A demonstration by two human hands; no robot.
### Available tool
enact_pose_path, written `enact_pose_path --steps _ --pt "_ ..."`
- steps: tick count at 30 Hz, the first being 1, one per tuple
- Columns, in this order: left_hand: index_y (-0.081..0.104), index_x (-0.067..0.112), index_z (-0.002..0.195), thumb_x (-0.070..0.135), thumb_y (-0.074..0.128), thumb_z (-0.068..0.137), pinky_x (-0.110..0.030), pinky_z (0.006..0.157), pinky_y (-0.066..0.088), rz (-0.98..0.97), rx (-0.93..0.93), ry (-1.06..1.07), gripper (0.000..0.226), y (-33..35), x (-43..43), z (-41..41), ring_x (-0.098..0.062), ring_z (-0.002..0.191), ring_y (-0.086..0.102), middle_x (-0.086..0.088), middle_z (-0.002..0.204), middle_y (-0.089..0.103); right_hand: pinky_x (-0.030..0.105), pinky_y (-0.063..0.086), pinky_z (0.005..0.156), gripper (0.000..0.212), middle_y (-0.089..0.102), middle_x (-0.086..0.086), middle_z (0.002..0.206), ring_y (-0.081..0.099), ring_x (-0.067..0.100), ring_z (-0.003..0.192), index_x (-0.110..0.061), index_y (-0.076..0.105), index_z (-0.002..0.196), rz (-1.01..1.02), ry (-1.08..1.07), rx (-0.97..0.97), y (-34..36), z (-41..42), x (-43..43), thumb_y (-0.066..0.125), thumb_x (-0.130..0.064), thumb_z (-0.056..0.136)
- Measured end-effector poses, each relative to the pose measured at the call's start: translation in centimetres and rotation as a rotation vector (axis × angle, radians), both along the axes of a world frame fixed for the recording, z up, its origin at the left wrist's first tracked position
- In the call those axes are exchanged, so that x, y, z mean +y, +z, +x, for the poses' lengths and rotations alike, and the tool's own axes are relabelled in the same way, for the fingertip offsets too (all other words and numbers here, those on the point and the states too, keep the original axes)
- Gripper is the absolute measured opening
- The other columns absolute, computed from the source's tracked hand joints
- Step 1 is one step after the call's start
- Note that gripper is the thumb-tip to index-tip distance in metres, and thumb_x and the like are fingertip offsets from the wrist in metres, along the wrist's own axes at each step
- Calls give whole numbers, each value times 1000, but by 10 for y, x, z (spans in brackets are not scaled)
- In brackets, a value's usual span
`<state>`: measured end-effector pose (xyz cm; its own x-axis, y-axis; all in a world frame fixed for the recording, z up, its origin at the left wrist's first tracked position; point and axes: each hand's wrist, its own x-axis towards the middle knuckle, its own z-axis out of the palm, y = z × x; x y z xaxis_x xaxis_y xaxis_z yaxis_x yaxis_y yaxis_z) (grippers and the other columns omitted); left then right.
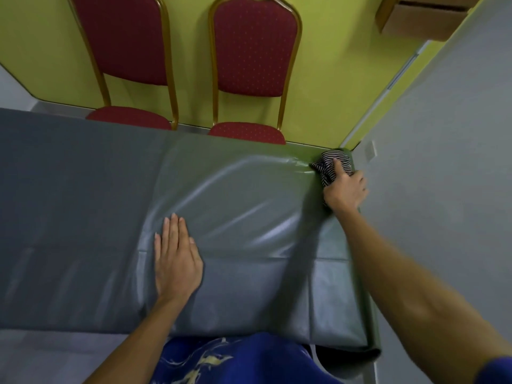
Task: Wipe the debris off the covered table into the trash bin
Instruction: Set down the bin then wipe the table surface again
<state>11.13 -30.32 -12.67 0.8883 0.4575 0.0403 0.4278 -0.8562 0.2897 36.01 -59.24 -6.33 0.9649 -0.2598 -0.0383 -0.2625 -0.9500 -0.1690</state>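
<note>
A table under a shiny grey-green plastic cover (235,195) fills the middle of the view. My left hand (177,259) lies flat on the cover near the front, fingers straight and together. My right hand (345,189) reaches to the far right corner of the table and grips a black-and-white striped cloth (329,159) against the cover, index finger stretched over it. The cover wrinkles between the two hands. I see no debris on the cover and no trash bin in view.
Two red padded chairs with gold frames (249,65) stand behind the table's far edge against a yellow-green wall. A grey wall (443,176) runs close along the table's right end. A cardboard box (424,18) sits at the upper right.
</note>
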Motion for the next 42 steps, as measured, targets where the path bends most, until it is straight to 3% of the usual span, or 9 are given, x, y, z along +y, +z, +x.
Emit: enact_pose_path --steps 5,11,13,20,24,30,34,39,42 --pt "30 -2 151 24 19 100 -48 123 16 6 8 14 58 2 -1 1 -25 151 19 -13 161 26 48 39 101 73 43 18 132 45 40 120 -45 41 145 309 -73 -140 7 -38 79 61 -16 81" --pt "32 -2 150 23 23 99 -48 122 18 10 23 -8 57 0 1 0 -26 151 21 -15 160 28 44 42 84 72 50 13 126 50 35 108 -42 51 138 259 621 -90 -5 -165 187 61 -13 72" --pt "31 -2 150 24 22 99 -48 123 16 6 28 -16 58 0 1 -1 -25 151 19 -14 160 26 43 40 85 73 48 12 126 48 34 109 -44 49 138 207 690 -52 -5 -158 180 60 -11 74" --pt "27 1 152 27 18 100 -46 124 10 -43 21 -18 59 0 3 0 -24 152 14 -11 163 21 50 42 93 74 45 21 129 47 42 112 -45 41 145 72 241 -96 -4 -92 28 59 -15 79" --pt "28 -2 151 17 31 101 -48 124 7 -86 17 -32 54 5 2 2 -27 153 11 -14 163 18 47 42 103 69 49 21 124 50 43 117 -41 45 144 243 -79 -76 15 -67 -10 58 -18 80" --pt "26 -3 151 20 27 99 -40 123 -3 -124 -65 -105 57 21 -28 -19 -25 153 7 -15 163 18 47 49 91 66 50 14 116 52 40 102 -45 47 140 378 297 -120 25 -187 107 55 -21 79" --pt "30 -5 150 29 19 97 -48 123 8 -98 5 -178 64 8 -39 -46 -28 152 12 -16 162 20 43 46 81 58 49 11 118 50 34 104 -41 51 137 260 578 -21 4 -242 131 60 -33 80" --pt "25 -2 152 33 18 101 -44 124 5 -43 27 -207 62 4 -38 -52 -26 153 10 -14 163 17 41 42 73 69 50 12 108 50 35 94 -41 47 139 6 512 -64 -2 -240 35 56 -16 75" --pt "22 -1 153 33 17 102 -44 124 4 -46 38 -212 62 4 -38 -53 -24 153 7 -12 164 15 42 43 73 73 49 17 105 50 37 89 -37 44 143 -76 257 -76 -3 -234 -43 55 -10 76"
